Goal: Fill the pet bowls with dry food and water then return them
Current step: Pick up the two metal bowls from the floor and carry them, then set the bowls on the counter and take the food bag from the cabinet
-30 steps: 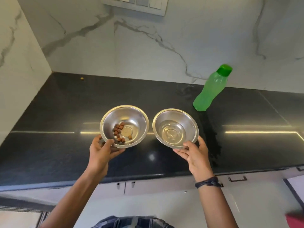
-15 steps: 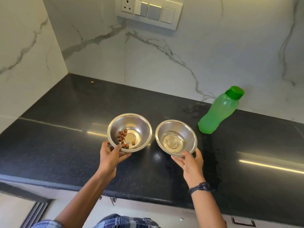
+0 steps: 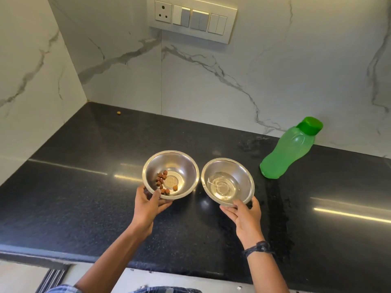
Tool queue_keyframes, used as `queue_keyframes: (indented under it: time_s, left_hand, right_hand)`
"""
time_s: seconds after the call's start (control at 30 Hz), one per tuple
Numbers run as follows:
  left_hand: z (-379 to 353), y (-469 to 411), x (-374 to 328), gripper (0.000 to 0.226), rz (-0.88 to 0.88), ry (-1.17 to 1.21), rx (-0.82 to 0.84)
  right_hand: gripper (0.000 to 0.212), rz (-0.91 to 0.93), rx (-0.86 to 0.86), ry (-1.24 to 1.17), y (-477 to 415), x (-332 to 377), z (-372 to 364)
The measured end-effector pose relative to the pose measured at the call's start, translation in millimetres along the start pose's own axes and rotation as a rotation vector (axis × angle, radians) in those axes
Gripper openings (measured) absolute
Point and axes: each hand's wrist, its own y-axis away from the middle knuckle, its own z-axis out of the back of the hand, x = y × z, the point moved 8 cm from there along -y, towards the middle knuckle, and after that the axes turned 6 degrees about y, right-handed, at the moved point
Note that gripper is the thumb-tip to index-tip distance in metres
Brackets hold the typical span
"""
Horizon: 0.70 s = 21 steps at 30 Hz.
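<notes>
Above black counter (image 3: 84, 197) front half: left hand (image 3: 148, 206) grips kibble bowl (image 3: 184, 166) near rim, right hand (image 3: 243, 214) grips water bowl (image 3: 237, 170) near rim; rims just apart; green bottle (image 3: 289, 151) right of the bowls.

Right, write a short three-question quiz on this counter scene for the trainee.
1. True or false: the green bottle lies flat on its side.
2. What lies in the left bowl, gripped by the left hand? A) rice B) brown kibble C) nothing
3. Fill in: the right hand grips the right bowl, which holds clear ____.
Key: 1 false; 2 B; 3 water.
</notes>
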Motion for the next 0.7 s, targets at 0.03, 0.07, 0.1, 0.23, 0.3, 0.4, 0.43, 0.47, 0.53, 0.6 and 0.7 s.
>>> queue_keyframes:
  time_s: [0.03,0.07,0.1,0.23,0.3,0.4,0.43,0.47,0.53,0.6,0.7]
  left_hand:
    - [0,-2,0,0.038,0.008,-0.008,0.010]
    - [0,-3,0,0.039,0.020,-0.017,0.018]
    - [2,-5,0,0.041,0.035,-0.024,0.022]
    - [8,-6,-6,0.049,0.060,-0.092,-0.083]
    - [15,-2,-19,0.061,0.021,-0.190,-0.202]
    - [10,5,-50,0.067,-0.113,-0.254,-0.237]
    - [5,6,-60,0.067,-0.144,-0.256,-0.218]
    - [-2,8,-71,0.066,-0.169,-0.249,-0.194]
    - [-19,13,-94,0.062,-0.214,-0.207,-0.131]
    - [-40,18,-121,0.056,-0.245,-0.157,-0.074]
    - [-70,26,-178,0.049,-0.349,-0.065,-0.005]
  right_hand:
    - [0.073,-0.003,0.004,0.008,1,0,-1]
    - [0.070,-0.006,0.007,0.021,1,0,-2]
    - [0.068,-0.006,0.014,0.034,2,0,-2]
    - [0.074,0.004,-0.032,0.217,10,7,5]
    - [0.086,0.053,-0.137,0.379,14,18,17]
    - [0.089,0.241,-0.276,0.625,29,54,20]
    - [0.088,0.316,-0.291,0.681,37,70,15]
    - [0.087,0.394,-0.299,0.722,46,86,7]
    - [0.082,0.562,-0.293,0.784,65,120,-14]
    - [0.079,0.731,-0.273,0.823,87,155,-39]
    - [0.079,0.982,-0.254,0.838,124,209,-77]
